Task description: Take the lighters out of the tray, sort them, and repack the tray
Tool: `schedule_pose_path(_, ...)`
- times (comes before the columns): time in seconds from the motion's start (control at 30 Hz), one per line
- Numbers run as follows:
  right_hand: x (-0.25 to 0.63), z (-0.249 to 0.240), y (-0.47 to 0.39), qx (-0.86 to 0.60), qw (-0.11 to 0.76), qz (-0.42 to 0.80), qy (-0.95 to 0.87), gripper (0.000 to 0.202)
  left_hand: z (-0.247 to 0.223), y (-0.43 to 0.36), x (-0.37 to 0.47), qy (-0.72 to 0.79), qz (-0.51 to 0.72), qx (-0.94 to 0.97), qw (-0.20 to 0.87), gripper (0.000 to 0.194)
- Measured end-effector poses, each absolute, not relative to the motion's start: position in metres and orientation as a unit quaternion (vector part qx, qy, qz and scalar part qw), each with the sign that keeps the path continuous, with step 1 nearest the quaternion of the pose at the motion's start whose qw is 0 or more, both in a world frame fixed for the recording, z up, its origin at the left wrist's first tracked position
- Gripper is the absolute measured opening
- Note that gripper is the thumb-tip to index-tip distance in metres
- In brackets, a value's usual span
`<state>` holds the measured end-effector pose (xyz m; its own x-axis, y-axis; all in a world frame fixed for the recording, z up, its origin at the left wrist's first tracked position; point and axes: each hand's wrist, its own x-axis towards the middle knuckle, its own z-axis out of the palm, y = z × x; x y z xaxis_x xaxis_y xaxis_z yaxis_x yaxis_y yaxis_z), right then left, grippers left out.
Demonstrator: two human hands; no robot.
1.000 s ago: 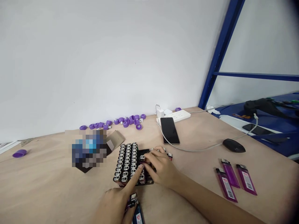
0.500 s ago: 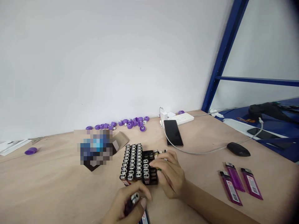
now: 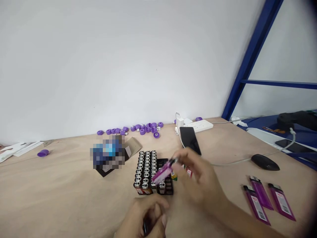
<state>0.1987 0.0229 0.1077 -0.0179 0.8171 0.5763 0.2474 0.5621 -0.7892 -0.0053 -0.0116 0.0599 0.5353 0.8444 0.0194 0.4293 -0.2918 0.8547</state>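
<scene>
Between the fingers of my right hand (image 3: 198,178) is a purple lighter (image 3: 162,173), tilted above the right part of a black lighter tray (image 3: 169,189). Rows of metal-topped lighters (image 3: 146,168) stand upright in the tray's left part, and slots show at its right. My left hand (image 3: 146,215) is curled in front of the tray around a dark lighter (image 3: 146,226), mostly hidden by the fingers. Partly behind my right hand lie a yellow-green lighter (image 3: 174,176) and a red one (image 3: 189,172).
Purple lighters (image 3: 282,201) lie at the right, near a black mouse (image 3: 264,162). A phone (image 3: 190,138), a white power strip (image 3: 201,125) and its cable are behind. Several purple caps (image 3: 148,128) line the wall. A blurred box (image 3: 107,155) stands left of the tray.
My right hand has lifted from the tray's right side and now shows a purple lighter. In my left hand, the lighter's metal top no longer shows. The view has shifted slightly.
</scene>
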Motion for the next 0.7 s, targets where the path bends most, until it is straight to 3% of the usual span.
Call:
schedule_pose_path(0.13, 0.221, 0.095, 0.060, -0.509, 0.545, 0.233, -0.624, 0.016, 0.053, 0.000, 0.001, 0.332, 0.313, 0.890, -0.010, 0.051)
schedule_pose_path(0.2, 0.221, 0.081, 0.069, -0.515, 0.502, 0.227, -0.657, 0.011, 0.050, 0.007, 0.006, 0.311, 0.262, 0.909, -0.095, 0.065)
schedule_pose_path(0.27, 0.215, 0.068, 0.071, -0.504, 0.472, 0.222, -0.689, 0.009, 0.048, 0.011, 0.010, 0.296, 0.187, 0.930, -0.111, 0.068)
schedule_pose_path(0.33, 0.208, 0.060, 0.068, -0.495, 0.450, 0.216, -0.712, 0.012, 0.046, 0.014, 0.011, 0.285, 0.156, 0.937, -0.126, 0.057)
schedule_pose_path(0.47, 0.201, 0.054, 0.062, -0.487, 0.399, 0.180, -0.756, 0.017, 0.035, 0.015, 0.009, 0.276, 0.220, 0.924, -0.146, 0.032)
schedule_pose_path(0.7, 0.201, 0.050, 0.059, -0.440, 0.338, 0.105, -0.825, 0.026, 0.048, 0.010, 0.008, 0.290, 0.178, 0.935, -0.099, 0.024)
